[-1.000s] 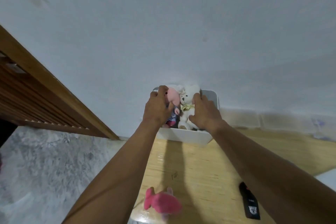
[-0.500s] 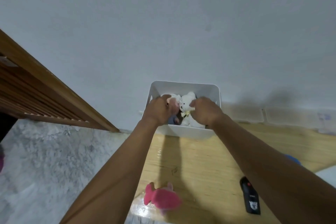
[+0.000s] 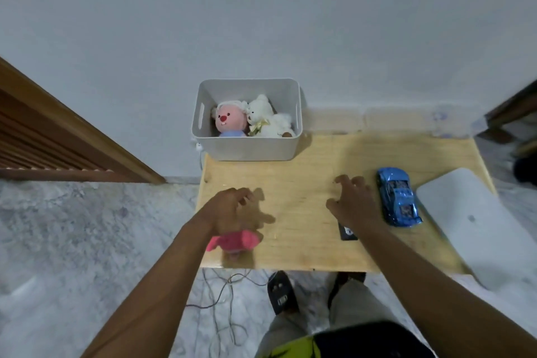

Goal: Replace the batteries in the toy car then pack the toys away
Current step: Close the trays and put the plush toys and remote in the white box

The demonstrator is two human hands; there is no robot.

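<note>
A white plastic bin (image 3: 247, 148) stands at the far left of the wooden table (image 3: 313, 183), against the wall. Inside it sit a pink-faced plush (image 3: 229, 120) and a white teddy bear (image 3: 266, 120). A pink plush toy (image 3: 235, 241) lies near the table's front edge, just under my left hand (image 3: 229, 208), whose fingers are apart and hold nothing. My right hand (image 3: 353, 202) hovers open over the table, left of the blue toy car (image 3: 398, 197). A black remote (image 3: 347, 232) lies partly hidden under my right wrist.
A closed white laptop (image 3: 476, 224) lies at the table's right edge, beside the car. A wooden slatted door frame (image 3: 58, 136) stands at the left. Cables (image 3: 229, 288) trail on the marble floor under the table, near my sandalled feet (image 3: 280, 292).
Both hands have let go of the two plush toys in the bin and drawn back toward me over the table. The view has tilted down, showing the car and laptop.
</note>
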